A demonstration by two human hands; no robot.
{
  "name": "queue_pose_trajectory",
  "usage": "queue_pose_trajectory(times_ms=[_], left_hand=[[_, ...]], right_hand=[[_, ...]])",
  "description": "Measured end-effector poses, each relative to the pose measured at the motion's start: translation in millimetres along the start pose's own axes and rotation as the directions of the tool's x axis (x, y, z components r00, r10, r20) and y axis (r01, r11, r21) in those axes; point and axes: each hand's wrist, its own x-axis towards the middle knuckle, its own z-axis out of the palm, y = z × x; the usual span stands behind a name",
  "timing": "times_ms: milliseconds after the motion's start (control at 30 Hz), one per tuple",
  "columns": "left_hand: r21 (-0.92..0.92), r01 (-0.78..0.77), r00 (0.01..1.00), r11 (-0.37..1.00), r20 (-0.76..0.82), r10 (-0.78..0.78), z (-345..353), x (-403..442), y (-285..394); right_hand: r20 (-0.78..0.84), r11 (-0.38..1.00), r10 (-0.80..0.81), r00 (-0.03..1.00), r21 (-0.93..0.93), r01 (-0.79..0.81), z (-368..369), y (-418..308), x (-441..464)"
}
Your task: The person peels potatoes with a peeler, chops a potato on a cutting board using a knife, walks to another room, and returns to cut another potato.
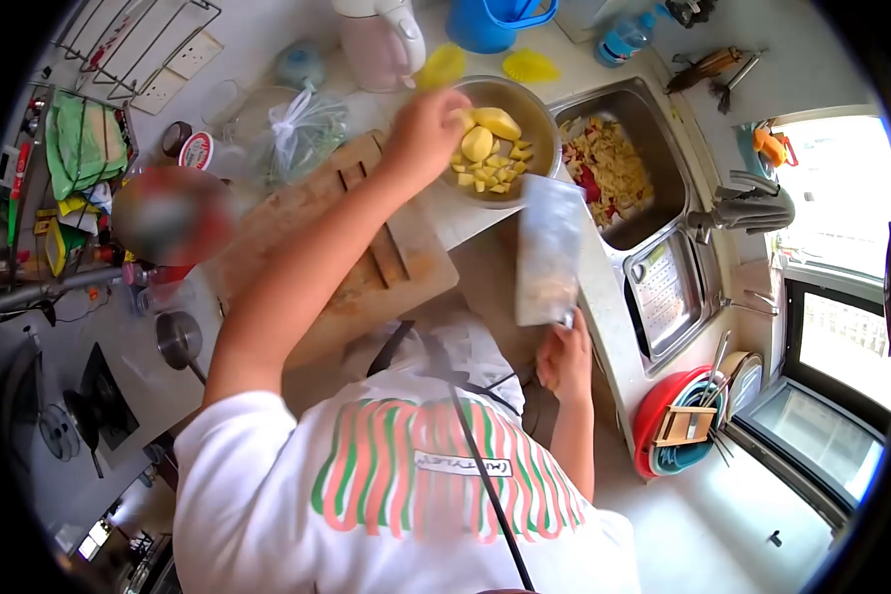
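Over the left rim of a metal bowl (554, 148), my left hand (428, 129) is closed, its fingertips at a yellow peeled potato they partly cover. Inside the bowl lie larger peeled potatoes (496, 123) and several small potato cubes (495, 176). My right hand (566, 358) grips the handle of a cleaver (549, 247), whose broad blade is raised and blurred by motion, just below the bowl. A worn wooden cutting board (312, 223) with dark slots lies under my left forearm.
Peelings (609, 163) fill part of the sink (653, 109) at right. Behind the bowl stand a pink kettle (371, 45), a blue jug (485, 25) and yellow dishes (532, 66). A tied plastic bag (302, 129) sits beyond the board. Stacked basins (663, 396) are at lower right.
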Motion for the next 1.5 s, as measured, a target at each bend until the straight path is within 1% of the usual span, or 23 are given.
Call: queue_pose_trajectory(times_ms=[33, 100, 167, 233, 267, 367, 400, 500, 533, 600, 633, 667, 700, 767, 800, 900, 933, 1100, 1200, 1233, 1300, 1400, 1500], left_hand=[[0.083, 0.119, 0.99, 0.989, 0.072, -0.125, 35, 10, -28], [0.327, 0.112, 0.985, 0.938, 0.084, -0.147, 81, 16, -53], [0.414, 0.294, 0.925, 0.861, 0.104, -0.366, 121, 24, -74], [0.504, 0.258, 0.943, 0.824, 0.055, -0.329, 139, 23, -77], [0.553, 0.235, 0.951, 0.8, 0.04, -0.307, 144, 21, -79], [0.637, 0.099, 0.949, 0.764, 0.171, -0.266, 154, 26, -101], [0.579, 0.105, 0.954, 0.809, 0.171, -0.246, 149, 25, -96], [0.355, 0.248, 0.929, 0.901, 0.175, -0.325, 122, 13, -72], [0.235, 0.202, 0.972, 0.951, 0.069, -0.224, 116, 4, -75], [0.028, 0.052, 0.98, 0.998, -0.195, -0.046, 96, -17, -84], [-0.231, 0.177, 0.97, 0.957, -0.122, -0.209, 74, -28, -67], [-0.465, 0.296, 0.939, 0.835, -0.018, -0.343, 40, -44, -32], [-0.656, 0.395, 0.893, 0.643, 0.108, -0.438, 9, -61, 0], [-0.689, 0.294, 0.921, 0.662, 0.02, -0.388, -50, -108, 32], [-0.646, 0.205, 0.938, 0.735, -0.085, -0.337, -64, -123, 45], [-0.473, 0.101, 0.926, 0.875, -0.277, -0.256, -99, -159, 69], [-0.538, 0.146, 0.904, 0.83, -0.268, -0.333, -110, -169, 81], [-0.37, 0.081, 0.855, 0.925, -0.452, -0.256, -137, -205, 91], [-0.576, 0.137, 0.771, 0.806, -0.449, -0.452, -144, -218, 80], [-0.668, 0.178, 0.775, 0.723, -0.358, -0.521, -151, -226, 73], [-0.802, 0.157, 0.723, 0.577, -0.304, -0.62, -153, -235, 49], [-0.62, 0.173, 0.685, 0.766, -0.483, -0.545, -123, -255, -21], [-0.264, 0.413, 0.709, 0.872, -0.507, -0.49, -116, -281, -87]], right_hand=[[-0.046, 0.991, -0.039, 0.998, 0.125, 0.044, -10, -8, -9], [-0.076, 0.979, -0.143, 0.987, 0.134, 0.152, -32, -20, -15], [-0.089, 0.94, -0.273, 0.958, 0.186, 0.285, -48, -21, -22], [-0.128, 0.888, -0.406, 0.905, 0.177, 0.424, -48, -23, -29], [-0.2, 0.868, -0.406, 0.892, 0.22, 0.445, -47, -22, -31], [-0.194, 0.817, -0.474, 0.859, 0.266, 0.511, -44, -20, -31], [-0.179, 0.78, -0.512, 0.84, 0.313, 0.542, -39, -24, -32], [-0.054, 0.755, -0.626, 0.778, 0.21, 0.622, -46, -33, -28], [-0.179, 0.696, -0.688, 0.703, 0.112, 0.709, -35, -35, -22], [-0.046, 0.752, -0.658, 0.751, 0.016, 0.659, -34, -51, -17], [0.027, 0.773, -0.633, 0.774, -0.031, 0.634, -29, -58, -12], [0.077, 0.78, -0.614, 0.786, -0.095, 0.619, -20, -60, -6], [0.126, 0.806, -0.583, 0.803, -0.034, 0.59, -9, -61, 2], [0.278, 0.868, -0.492, 0.825, 0.076, 0.492, 25, -58, 24], [0.309, 0.876, -0.479, 0.822, 0.112, 0.469, 41, -61, 28], [0.41, 0.89, -0.443, 0.797, 0.096, 0.445, 83, -68, 42], [0.45, 0.894, -0.429, 0.783, 0.086, 0.44, 96, -69, 43], [0.626, 0.866, -0.347, 0.698, -0.071, 0.495, 142, -65, 47], [0.681, 0.861, -0.271, 0.68, -0.144, 0.488, 160, -52, 46], [0.695, 0.866, -0.245, 0.676, -0.156, 0.475, 166, -46, 46], [0.683, 0.868, -0.224, 0.696, -0.185, 0.461, 178, -34, 42], [0.623, 0.814, -0.236, 0.746, -0.292, 0.502, 200, -12, 31], [0.642, 0.712, -0.235, 0.73, -0.397, 0.579, 210, 12, 32]])
